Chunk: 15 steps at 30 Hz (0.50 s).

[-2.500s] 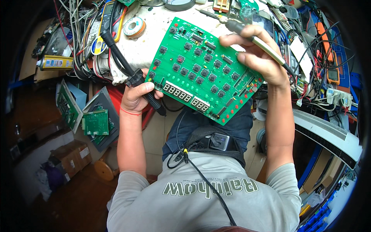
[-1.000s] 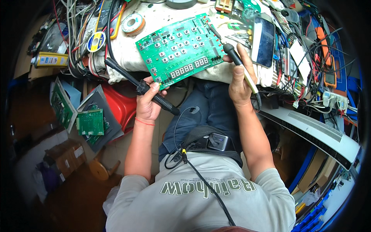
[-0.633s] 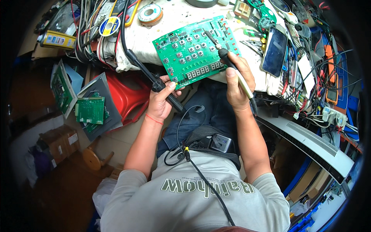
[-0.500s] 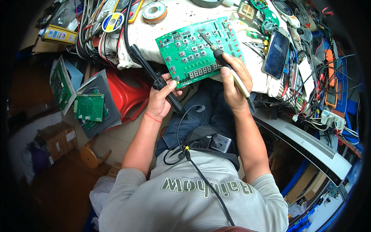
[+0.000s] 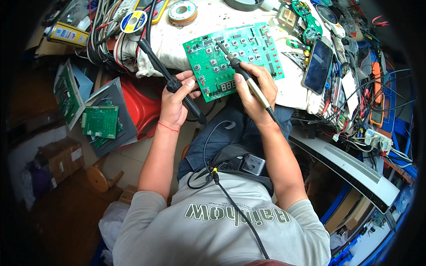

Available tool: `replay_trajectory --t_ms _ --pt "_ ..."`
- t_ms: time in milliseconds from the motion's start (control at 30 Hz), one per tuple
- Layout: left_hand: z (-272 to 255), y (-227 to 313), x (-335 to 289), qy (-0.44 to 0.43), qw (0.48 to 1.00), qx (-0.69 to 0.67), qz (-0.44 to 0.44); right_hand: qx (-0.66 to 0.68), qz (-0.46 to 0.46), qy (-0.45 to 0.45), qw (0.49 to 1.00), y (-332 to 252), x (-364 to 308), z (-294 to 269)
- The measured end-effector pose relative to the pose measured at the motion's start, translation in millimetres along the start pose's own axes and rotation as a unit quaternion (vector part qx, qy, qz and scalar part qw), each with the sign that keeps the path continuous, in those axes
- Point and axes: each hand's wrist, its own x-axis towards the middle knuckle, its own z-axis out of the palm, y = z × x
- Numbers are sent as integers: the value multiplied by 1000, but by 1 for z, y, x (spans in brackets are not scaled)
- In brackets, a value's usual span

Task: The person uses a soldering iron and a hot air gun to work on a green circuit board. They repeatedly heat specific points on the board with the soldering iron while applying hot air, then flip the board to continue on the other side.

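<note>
My left hand (image 5: 172, 106) is closed around a long black solder sucker (image 5: 156, 63), its upper end pointing away to the upper left. The fingertips of that hand are beside the left edge of a green circuit board (image 5: 208, 80), and I cannot tell if they touch it. Rows of push buttons, small red parts and a digit display sit on the board. A soldering iron (image 5: 254, 87) is gripped pen-like in my right hand (image 5: 259, 88). Its tip reaches over the board's upper part near a button; contact is unclear. My right hand hides part of the display.
Solder wire reels (image 5: 183, 12) and a phone (image 5: 317, 66) lie on the white-covered bench (image 5: 290, 93). Cables and tools crowd the right side. At left are a red stool (image 5: 141, 106), more circuit boards (image 5: 100, 122) and a yellow can (image 5: 66, 34).
My left hand has moved left with the solder sucker, its thumb coming off the board's corner. The iron's tip has shifted left across the board, and the board has moved slightly right.
</note>
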Motion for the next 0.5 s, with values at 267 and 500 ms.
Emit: replay_trajectory --t_ms 267,500 --pt "8 3 10 -3 1000 -14 -10 -1 -17 -9 1000 2 -3 3" --pt "17 -6 -3 -10 998 -47 27 -1 -41 -2 999 1 -6 0"
